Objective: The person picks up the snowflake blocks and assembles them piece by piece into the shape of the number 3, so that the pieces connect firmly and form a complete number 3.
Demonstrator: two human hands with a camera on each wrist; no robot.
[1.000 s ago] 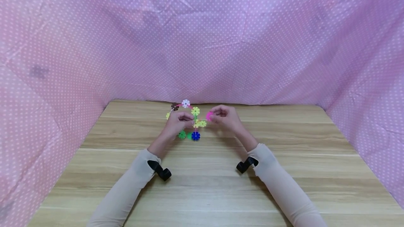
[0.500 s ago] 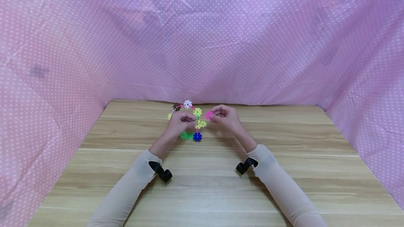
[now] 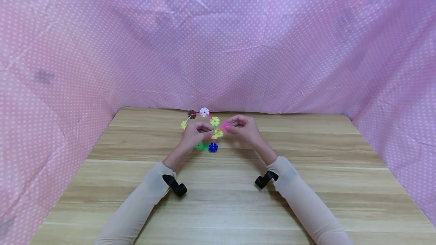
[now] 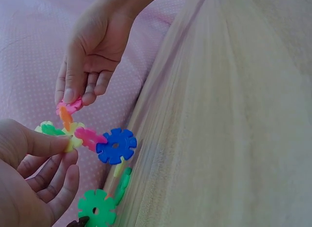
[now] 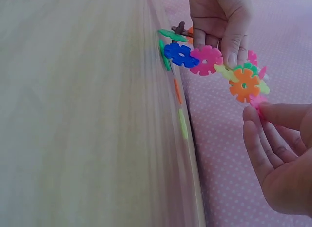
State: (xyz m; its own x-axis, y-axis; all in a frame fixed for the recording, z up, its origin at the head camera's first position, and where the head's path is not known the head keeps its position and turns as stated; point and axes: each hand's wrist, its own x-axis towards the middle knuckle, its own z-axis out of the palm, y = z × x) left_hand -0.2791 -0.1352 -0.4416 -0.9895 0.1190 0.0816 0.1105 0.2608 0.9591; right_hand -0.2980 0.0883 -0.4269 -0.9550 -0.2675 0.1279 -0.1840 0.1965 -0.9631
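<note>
We see the multicoloured structure of slotted plastic snowflake discs held just above the far middle of the light wooden table, our left hand pinching it at its yellow-green centre. Our right hand pinches a pink plastic disc at the structure's right edge. Pink polka-dot fabric surrounds the table.

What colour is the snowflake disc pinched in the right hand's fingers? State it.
Bright pink. The plastic snowflake disc sits pinched by the right hand; the head view shows it best.
</note>
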